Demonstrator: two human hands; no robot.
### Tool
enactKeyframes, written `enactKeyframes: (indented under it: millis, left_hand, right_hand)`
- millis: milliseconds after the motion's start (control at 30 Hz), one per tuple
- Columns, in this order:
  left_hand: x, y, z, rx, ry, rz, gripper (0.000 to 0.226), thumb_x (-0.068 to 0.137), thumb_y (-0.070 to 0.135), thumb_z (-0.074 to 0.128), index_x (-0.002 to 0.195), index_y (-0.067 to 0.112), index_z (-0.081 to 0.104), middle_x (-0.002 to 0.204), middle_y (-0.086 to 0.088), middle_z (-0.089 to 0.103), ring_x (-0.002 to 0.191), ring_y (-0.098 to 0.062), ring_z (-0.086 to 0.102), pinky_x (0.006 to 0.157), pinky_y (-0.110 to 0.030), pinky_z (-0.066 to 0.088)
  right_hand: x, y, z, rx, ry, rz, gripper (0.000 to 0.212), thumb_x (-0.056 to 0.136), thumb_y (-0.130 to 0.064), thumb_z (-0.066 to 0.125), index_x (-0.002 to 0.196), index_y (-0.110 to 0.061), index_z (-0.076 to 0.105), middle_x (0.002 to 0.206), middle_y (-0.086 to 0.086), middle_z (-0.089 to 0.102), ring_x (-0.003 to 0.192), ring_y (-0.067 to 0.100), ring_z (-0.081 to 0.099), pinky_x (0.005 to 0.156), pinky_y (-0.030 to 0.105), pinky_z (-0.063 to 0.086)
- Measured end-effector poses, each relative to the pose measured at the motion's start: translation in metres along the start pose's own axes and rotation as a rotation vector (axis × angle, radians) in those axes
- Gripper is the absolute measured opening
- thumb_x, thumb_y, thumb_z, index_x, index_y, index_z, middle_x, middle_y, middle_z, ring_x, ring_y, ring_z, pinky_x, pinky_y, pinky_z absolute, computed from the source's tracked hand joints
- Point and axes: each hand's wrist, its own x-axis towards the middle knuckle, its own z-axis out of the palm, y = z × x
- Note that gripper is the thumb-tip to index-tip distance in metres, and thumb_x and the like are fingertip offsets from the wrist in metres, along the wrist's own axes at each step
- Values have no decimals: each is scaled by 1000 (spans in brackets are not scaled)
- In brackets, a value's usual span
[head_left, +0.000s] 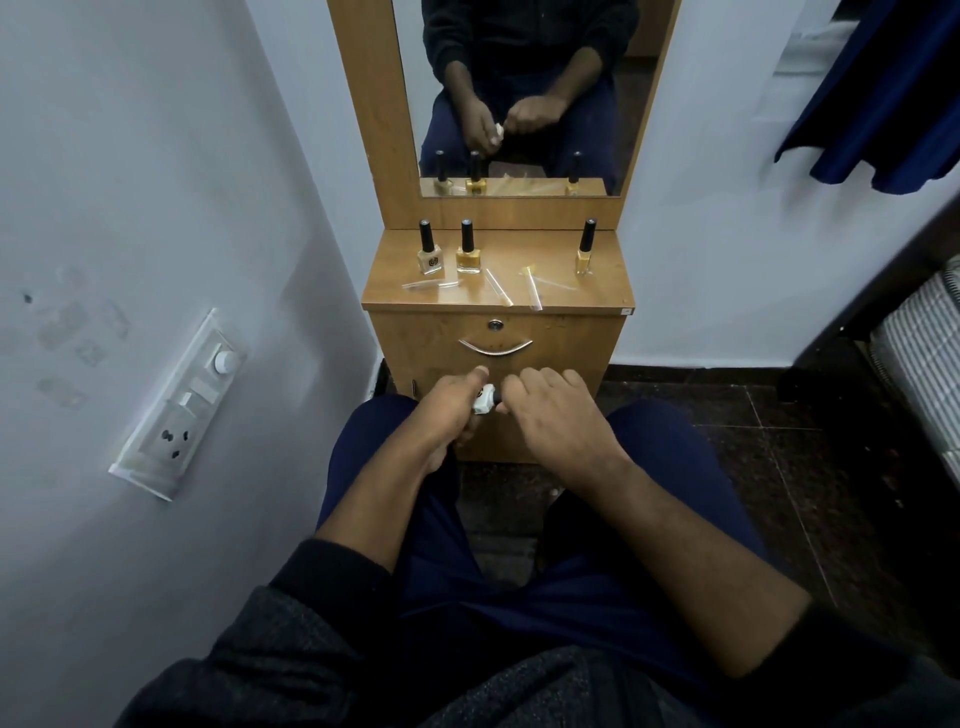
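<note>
A small white nail polish bottle (483, 400) lies sideways between my hands, above my knees and in front of the wooden dresser (498, 343). My left hand (452, 410) grips the bottle's body, thumb up. My right hand (550, 410) has its fingers curled round the bottle's dark cap (497, 398), which is mostly hidden. On the dresser top stand three nail polish bottles with black caps: a pale one (429, 254), a yellow one (468, 252) and a slim yellow one (586, 252). Several clear plastic wrappers (532, 291) lie in front of them.
A mirror (519, 93) above the dresser reflects my hands and the bottles. A switchboard with a socket (179, 405) is on the left wall. Blue cloth (883, 93) hangs at the upper right. A striped mattress edge (924, 353) is at the right. Dark tiled floor lies below.
</note>
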Motion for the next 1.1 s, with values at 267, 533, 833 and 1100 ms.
enactKeyframes:
  millis: [267, 533, 833, 1100]
  left_hand:
    - [-5, -1, 1, -48, 7, 199, 47, 109, 52, 41, 93, 14, 64, 66, 7, 53, 55, -3, 46, 54, -18, 39]
    - [-7, -3, 2, 324, 23, 648, 38, 110, 48, 37, 90, 18, 51, 75, -2, 55, 69, -15, 52, 64, -35, 42]
    - [-4, -3, 6, 366, 62, 587, 40, 110, 48, 37, 84, 22, 52, 71, -9, 58, 68, -26, 55, 64, -44, 46]
    - [0, 0, 9, 40, 74, 350, 53, 109, 53, 40, 78, 15, 60, 60, 4, 53, 53, -10, 47, 52, -28, 38]
  right_hand:
    - [3, 11, 10, 169, 143, 41, 26, 98, -28, 62, 120, -18, 70, 98, -1, 70, 88, 21, 62, 71, 35, 38]
    - [-3, 17, 3, 1345, -281, 601, 59, 108, -55, 33, 106, -11, 72, 70, -3, 63, 61, 7, 51, 62, 22, 42]
    - [-5, 19, 3, 990, -268, 402, 30, 109, -40, 43, 96, -23, 64, 80, -14, 60, 72, 2, 54, 69, 25, 40]
    - [0, 19, -3, 291, 199, 63, 28, 93, -19, 73, 120, -14, 72, 101, 1, 70, 90, 23, 62, 71, 37, 40]
